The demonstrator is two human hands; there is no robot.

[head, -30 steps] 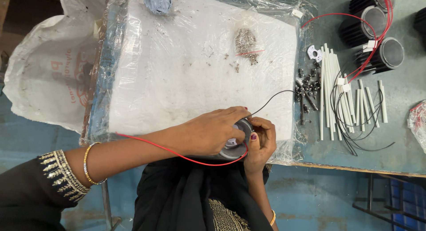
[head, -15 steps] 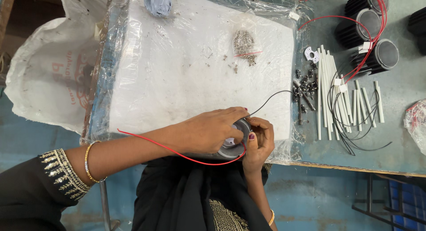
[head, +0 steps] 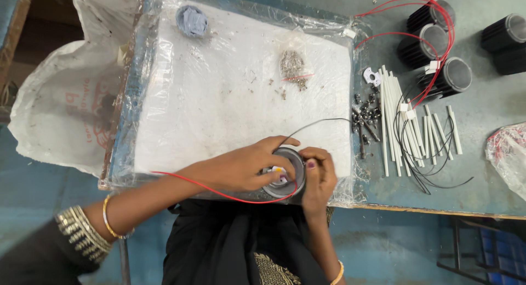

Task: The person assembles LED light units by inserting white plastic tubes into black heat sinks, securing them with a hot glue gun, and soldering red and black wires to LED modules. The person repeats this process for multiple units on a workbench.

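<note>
Both hands meet over a small round metal housing with a grey rim (head: 285,175) that sits at the near edge of a white foam slab wrapped in clear plastic film (head: 230,99), which lies on the grey-green worktop (head: 482,170). The left hand (head: 241,167) lies across the housing from the left, its fingers curled over the rim and pressing into the open centre, where a small white piece shows. The right hand (head: 318,178) grips the housing's right side, thumb on the rim. A thin red wire (head: 219,193) runs from the housing under the left wrist and out to the left, and a thin black wire (head: 318,122) arcs away from it across the slab. Farther up the slab lie a small clear bag of metal screws (head: 292,65) and a crumpled blue-grey cloth (head: 192,20). To the right of the slab, on the worktop, are loose dark screws (head: 366,112), a row of thin white tubes (head: 392,121) tangled with black wires, and several black finned cylindrical housings (head: 435,36) with red wires.
</note>
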